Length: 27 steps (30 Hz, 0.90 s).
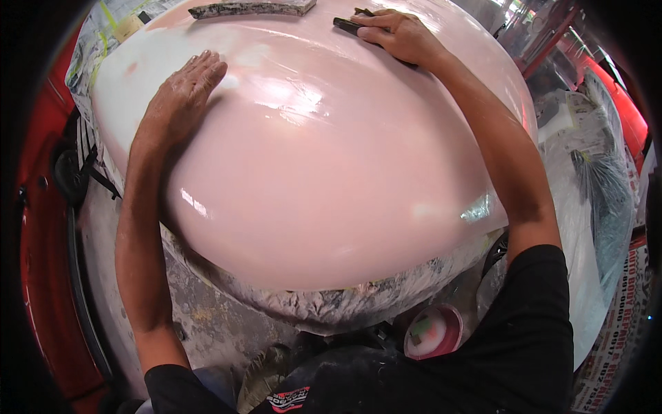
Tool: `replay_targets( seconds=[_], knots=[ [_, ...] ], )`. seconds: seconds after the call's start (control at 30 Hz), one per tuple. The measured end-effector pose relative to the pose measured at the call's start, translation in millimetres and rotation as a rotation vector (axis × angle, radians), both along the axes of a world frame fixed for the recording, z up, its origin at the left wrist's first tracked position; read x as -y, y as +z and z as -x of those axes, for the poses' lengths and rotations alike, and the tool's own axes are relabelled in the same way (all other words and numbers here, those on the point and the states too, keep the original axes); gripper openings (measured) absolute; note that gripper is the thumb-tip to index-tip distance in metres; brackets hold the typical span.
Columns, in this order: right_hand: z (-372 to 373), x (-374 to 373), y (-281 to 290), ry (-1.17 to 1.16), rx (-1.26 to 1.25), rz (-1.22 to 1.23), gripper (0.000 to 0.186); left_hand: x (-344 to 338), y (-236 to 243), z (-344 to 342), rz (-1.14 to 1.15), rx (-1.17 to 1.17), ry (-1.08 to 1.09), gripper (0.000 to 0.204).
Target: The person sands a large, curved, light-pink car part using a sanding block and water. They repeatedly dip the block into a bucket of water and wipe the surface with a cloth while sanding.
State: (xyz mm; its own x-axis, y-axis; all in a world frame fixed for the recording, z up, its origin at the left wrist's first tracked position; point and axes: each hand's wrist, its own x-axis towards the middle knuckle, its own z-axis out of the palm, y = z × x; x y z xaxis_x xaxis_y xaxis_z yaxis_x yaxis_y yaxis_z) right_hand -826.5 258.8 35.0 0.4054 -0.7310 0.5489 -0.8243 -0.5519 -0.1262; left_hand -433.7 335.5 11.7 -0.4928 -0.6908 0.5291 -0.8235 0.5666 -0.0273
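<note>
A large rounded body panel [331, 172], pale pink with whitish patches, spreads out in front of me; its wet surface shines under the lights. My left hand [192, 84] lies on the panel's left part, fingers stretched out, holding nothing. Farther off and to the right, my right hand [403, 38] is closed around a black sanding block [348, 27], which rests against the panel. My palm and fingers hide most of the block.
Crumpled masking paper [338, 303] skirts the near edge, with a masked strip [252, 9] at the far side. A bucket [452, 324] of whitish liquid stands below. Red vehicle bodywork [52, 276] is at left; plastic sheeting [593, 179] hangs at right.
</note>
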Motion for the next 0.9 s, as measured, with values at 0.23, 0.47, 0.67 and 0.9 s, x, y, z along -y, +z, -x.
replay_targets(
  seconds=[0.23, 0.47, 0.67, 0.9],
  knots=[
    [19.6, -48.6, -17.8, 0.161, -0.016, 0.01, 0.037, -7.0, 5.4, -9.8, 0.028, 0.064, 0.047, 0.038],
    [14.0, -19.1, -15.3, 0.027, -0.008, -0.016, 0.04, 10.5, -4.0, -22.2, 0.02, 0.129, 0.008, 0.049],
    [27.9, -56.4, -16.5, 0.027, -0.044, 0.006, 0.041, -9.2, 11.4, -1.9, -0.216, -0.096, 0.153, 0.068],
    [16.0, -54.5, 8.0, -0.064, -0.019, -0.094, 0.04, 1.9, 1.3, -6.2, 0.059, 0.118, -0.012, 0.041]
  ],
)
